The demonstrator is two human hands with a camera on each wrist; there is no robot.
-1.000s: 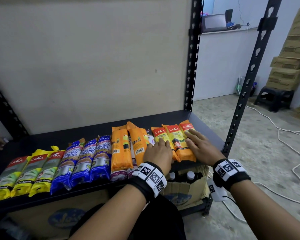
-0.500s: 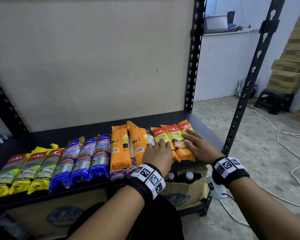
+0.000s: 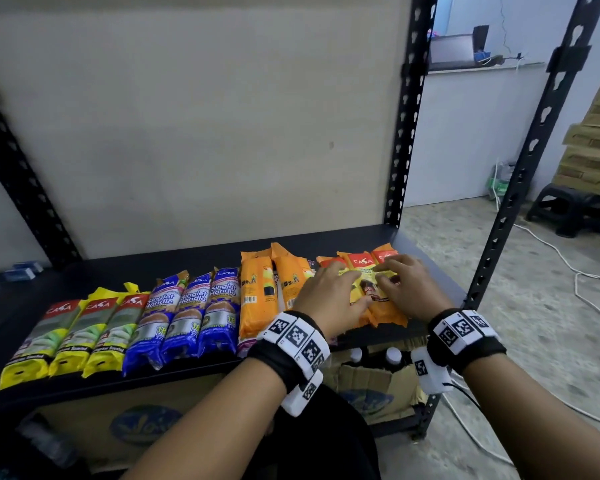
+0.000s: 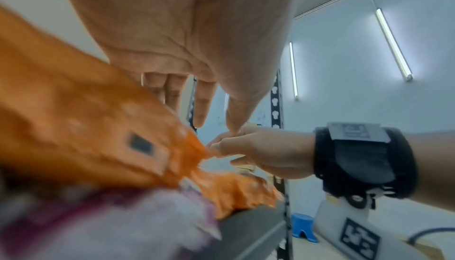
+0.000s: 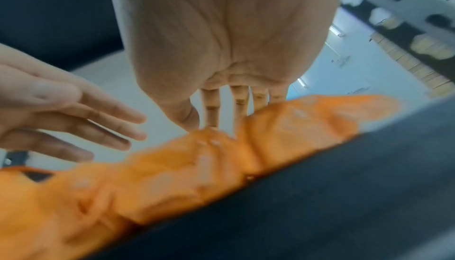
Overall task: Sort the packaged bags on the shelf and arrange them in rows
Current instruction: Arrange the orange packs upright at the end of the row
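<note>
A row of packaged bags lies along the front of the black shelf (image 3: 194, 261). From the left come three yellow CASA bags (image 3: 80, 337), three blue Singlet Handle bags (image 3: 187, 313), two orange bags (image 3: 257, 292) with a purple-white pack (image 3: 245, 346) under them, and three orange-red CASA bags (image 3: 361, 268). Both hands lie on the orange-red bags. My left hand (image 3: 347, 285) rests on the left one with its fingers straight and spread (image 5: 110, 124). My right hand (image 3: 392, 275) presses the right ones with its fingertips (image 5: 236, 108). The thumbs nearly meet (image 4: 234, 134).
Black slotted uprights (image 3: 406, 133) (image 3: 520, 188) stand at the shelf's right end. Below the shelf sits a cardboard box with bottles (image 3: 371, 379). White cables (image 3: 568, 268), a dark stool (image 3: 568, 209) and stacked cartons (image 3: 593, 143) are on the floor to the right.
My left hand has slid right and forward, off the orange bags and onto the orange-red CASA bags. My right hand has drawn in toward it.
</note>
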